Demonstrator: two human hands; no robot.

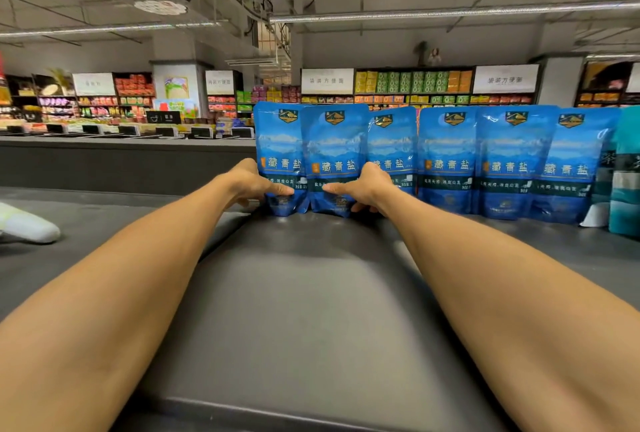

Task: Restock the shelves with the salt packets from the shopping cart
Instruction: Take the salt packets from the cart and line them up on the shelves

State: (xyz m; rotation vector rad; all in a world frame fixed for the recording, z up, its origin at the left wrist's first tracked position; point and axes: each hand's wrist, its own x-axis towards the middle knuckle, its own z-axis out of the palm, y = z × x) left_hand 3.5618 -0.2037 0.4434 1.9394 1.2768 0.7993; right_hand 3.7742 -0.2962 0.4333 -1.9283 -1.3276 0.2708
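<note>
A supermarket hall stretches behind, with strip lights under an open ceiling and far shelves packed with red, green and orange goods. In the foreground lies a smooth, matte dark-grey shelf top (311, 293), its near edge rounded and faintly glossy.

Along its far side stands a row of salt packets (446, 161), six in view, flat stand-up pouches of shiny blue plastic film that catches the light in creases. Each is taller than wide, so the long axis runs vertically, top seal up, printed face turned toward the viewer. They overlap one another slightly, edge over edge.

The left hand (251, 182) grips the lower left side of the leftmost packet (280, 154), thumb pressed across its front and the fingers curled behind. The right hand (363, 186) holds the second packet (334, 154) at its lower right, thumb flat on the front, fingers wrapped around the edge. Both packets stand upright with their bottoms on the shelf top, the second leaning a little over the first.

At the right end of the row stands a teal pouch (627, 172), just beside the last blue one. Far left on the surface lies a pale, soft-looking white-green bag (27, 224), blurred.
</note>
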